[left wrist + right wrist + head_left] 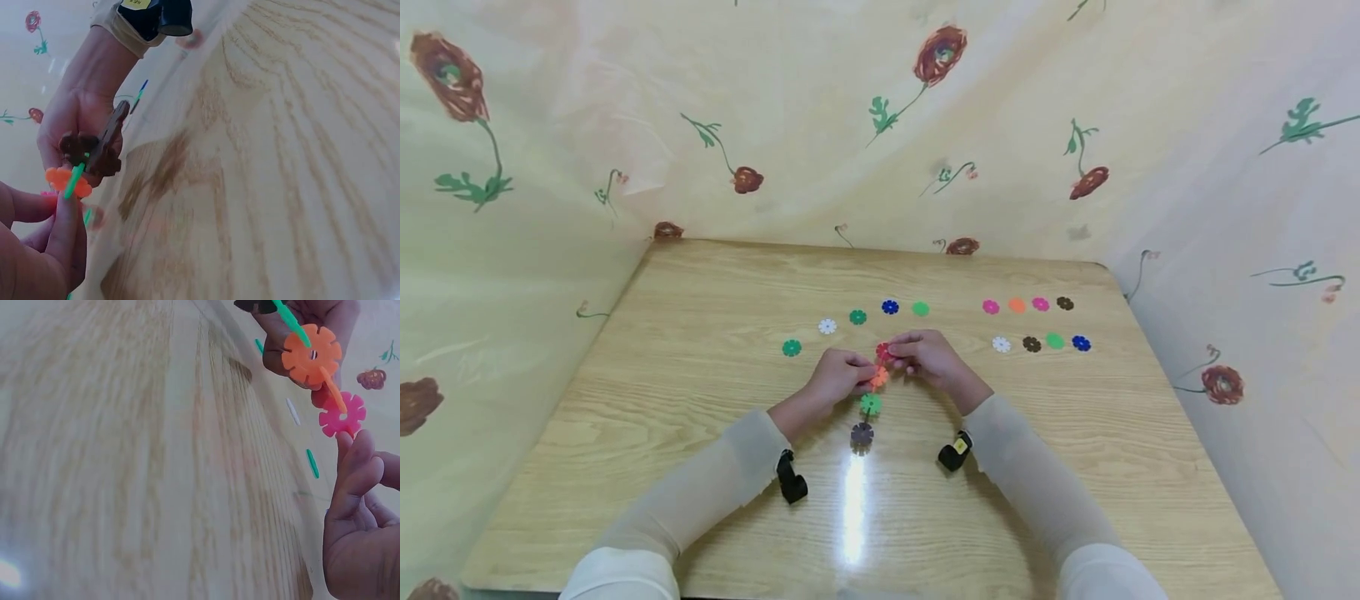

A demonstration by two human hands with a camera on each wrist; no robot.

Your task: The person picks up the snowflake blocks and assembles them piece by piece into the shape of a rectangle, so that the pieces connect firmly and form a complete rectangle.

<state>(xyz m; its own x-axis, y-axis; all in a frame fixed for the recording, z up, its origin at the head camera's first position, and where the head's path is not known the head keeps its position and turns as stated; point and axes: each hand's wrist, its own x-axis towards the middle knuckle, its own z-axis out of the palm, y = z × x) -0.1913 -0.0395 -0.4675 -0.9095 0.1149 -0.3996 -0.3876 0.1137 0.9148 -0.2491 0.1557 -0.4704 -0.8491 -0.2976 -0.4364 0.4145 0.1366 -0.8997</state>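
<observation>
A chain of notched, flower-shaped plastic discs hangs between my hands above the table. Brown discs (103,144) are at its near end, followed by a green disc (870,404), an orange disc (311,356) and another orange one seen edge-on (334,390). My left hand (838,375) pinches the chain at the orange part. With thumb and fingertips, my right hand (928,354) pinches a pink disc (342,414) at the far end. The pink disc meets the edge-on orange disc; how deep their slots engage, I cannot tell.
Loose discs lie flat on the wooden table (700,333): a curved row beyond my hands with a white disc (827,327) and a blue disc (891,307), and two rows at right, including an orange disc (1017,305). Flowered sheeting (820,108) encloses the table's back and sides.
</observation>
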